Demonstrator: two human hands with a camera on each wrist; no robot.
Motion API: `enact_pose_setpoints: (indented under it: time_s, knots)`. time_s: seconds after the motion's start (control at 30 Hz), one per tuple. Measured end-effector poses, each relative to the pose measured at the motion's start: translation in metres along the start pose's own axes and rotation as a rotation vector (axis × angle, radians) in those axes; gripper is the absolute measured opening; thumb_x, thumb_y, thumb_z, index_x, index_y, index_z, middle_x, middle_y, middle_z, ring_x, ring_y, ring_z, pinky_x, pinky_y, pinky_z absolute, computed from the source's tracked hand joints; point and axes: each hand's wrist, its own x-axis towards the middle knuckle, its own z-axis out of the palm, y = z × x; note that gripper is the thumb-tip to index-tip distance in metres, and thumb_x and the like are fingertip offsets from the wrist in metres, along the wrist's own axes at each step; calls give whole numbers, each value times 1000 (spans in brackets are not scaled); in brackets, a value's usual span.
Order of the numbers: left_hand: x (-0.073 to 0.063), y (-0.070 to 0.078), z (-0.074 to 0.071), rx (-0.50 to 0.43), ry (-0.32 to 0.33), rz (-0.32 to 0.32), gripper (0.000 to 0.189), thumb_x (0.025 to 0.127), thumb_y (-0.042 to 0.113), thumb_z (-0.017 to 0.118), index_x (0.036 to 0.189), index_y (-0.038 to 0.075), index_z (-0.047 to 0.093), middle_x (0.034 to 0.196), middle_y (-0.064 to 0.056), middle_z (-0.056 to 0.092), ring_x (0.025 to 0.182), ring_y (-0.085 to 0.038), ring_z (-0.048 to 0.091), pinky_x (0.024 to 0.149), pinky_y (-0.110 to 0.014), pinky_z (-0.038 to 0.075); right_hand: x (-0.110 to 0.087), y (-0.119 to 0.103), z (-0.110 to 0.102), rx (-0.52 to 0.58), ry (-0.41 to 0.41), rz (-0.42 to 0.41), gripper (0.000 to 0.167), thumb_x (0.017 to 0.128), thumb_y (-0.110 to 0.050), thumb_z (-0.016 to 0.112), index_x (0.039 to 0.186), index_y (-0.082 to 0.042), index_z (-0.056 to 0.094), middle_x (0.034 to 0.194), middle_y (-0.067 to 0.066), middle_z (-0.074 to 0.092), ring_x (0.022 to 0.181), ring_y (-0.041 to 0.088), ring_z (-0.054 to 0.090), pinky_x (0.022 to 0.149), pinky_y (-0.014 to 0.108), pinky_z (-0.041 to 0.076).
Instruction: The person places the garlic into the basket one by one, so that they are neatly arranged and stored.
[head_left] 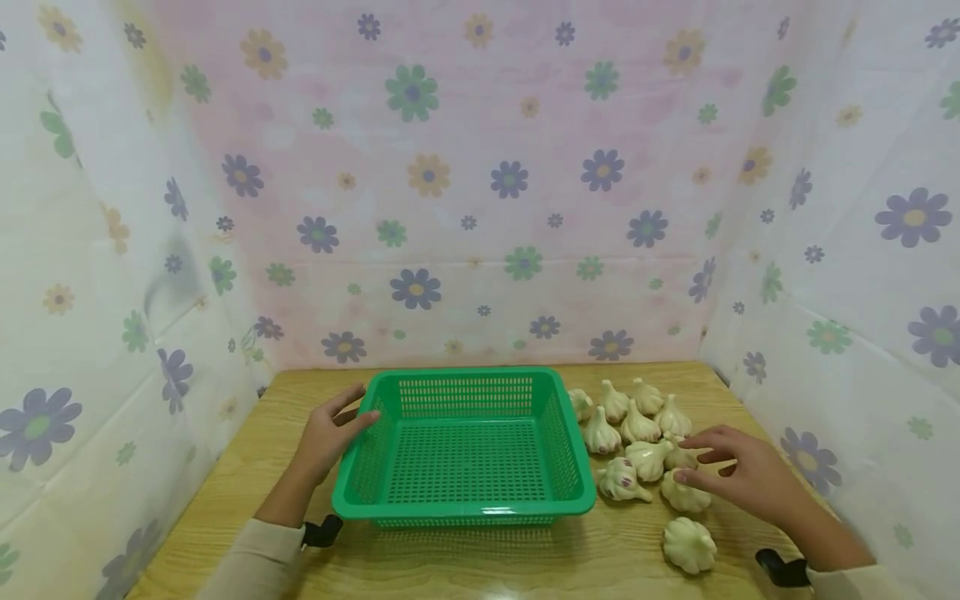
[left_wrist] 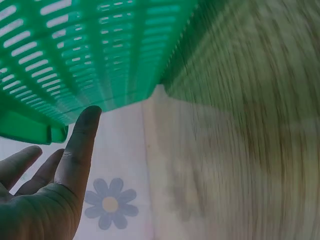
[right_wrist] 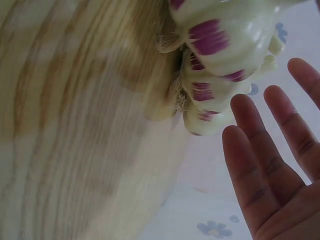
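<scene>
A green plastic basket (head_left: 462, 509) with slotted walls stands in the middle of the table, nothing inside it. My left hand (head_left: 326, 437) is at its left side, thumb near the rim; the left wrist view has the extended fingers (left_wrist: 80, 155) close to the slotted wall. To the right, my right hand (head_left: 750, 471) hovers by a garlic bulb (head_left: 686, 493), fingers spread and thumb overlapping it. In the right wrist view, its fingers (right_wrist: 250, 170) are straight, beside purple-marked garlic bulbs (right_wrist: 240, 45), gripping nothing.
Several more garlic bulbs (head_left: 640, 423) cluster right of the basket. One bulb (head_left: 689, 546) lies apart, nearer the front. The wooden table (head_left: 465, 567) is enclosed at the back and sides by flowered cloth (head_left: 480, 242). A black wrist mount (head_left: 782, 569) sits below the right hand.
</scene>
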Motion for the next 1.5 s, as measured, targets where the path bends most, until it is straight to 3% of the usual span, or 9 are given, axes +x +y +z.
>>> enact_pose_setpoints:
  time_s: [0.17,0.33,0.53,0.73,1.1,1.5]
  knots:
    - [1,-2,6,-49,-2,-25,74,99,28,71,161,9,36,168,-16,31,148,-46,39,102,-46,55,-6,4,4,54,-36,26,35,87,-43,82,118,-28,76,119,-1,67,91,11,75,67,25,57]
    - [0,0,8,-113,5,-45,67,101,16,67,161,9,39,169,-16,29,147,-46,41,94,-41,59,-11,9,9,112,-76,39,36,86,-41,84,119,-28,76,121,1,69,93,6,72,69,25,58]
    - [1,0,9,-95,25,-49,63,101,6,62,160,9,41,167,-18,32,146,-48,41,90,-35,60,-14,14,15,153,-105,28,39,83,-37,87,119,-27,75,125,3,68,96,4,70,70,26,58]
    - [2,-3,10,-119,37,-57,63,99,3,60,159,8,41,166,-19,33,140,-47,49,81,-33,62,-14,15,18,142,-125,44,43,83,-41,86,119,-21,74,124,7,69,90,5,71,68,25,59]
    - [1,-3,14,-118,61,-57,62,98,1,61,157,9,45,165,-18,36,139,-46,51,78,-31,61,-11,9,14,112,-56,28,43,81,-39,88,118,-19,75,122,10,72,87,4,72,69,25,59]
    - [3,1,10,-93,30,-64,66,97,4,63,159,6,41,166,-20,34,137,-46,53,78,-32,61,12,-16,-4,42,20,-104,43,80,-35,90,117,-17,77,116,6,76,88,0,70,65,26,57]
